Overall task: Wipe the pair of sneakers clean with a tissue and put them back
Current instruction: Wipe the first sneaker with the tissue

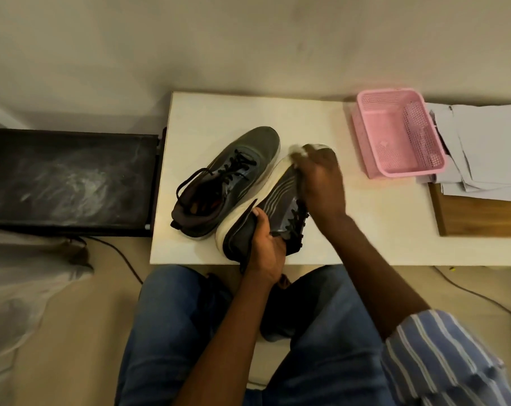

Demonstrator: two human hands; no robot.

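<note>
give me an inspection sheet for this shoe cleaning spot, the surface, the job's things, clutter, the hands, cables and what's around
Surface: white table, sneakers at its middle.
Job's things: left sneaker stands upright, untouched; right sneaker is tipped on its side, white sole facing left; white tissue is at its toe.
Clutter: pink basket at the right; loose papers beside it on a wooden board.
Hands: left hand holds the right sneaker's heel; right hand presses the tissue onto the toe, its grip blurred.
Cables: one dark cable on the floor at left, another at right.
Surroundings: dusty black panel left of the table; pale wall behind.
</note>
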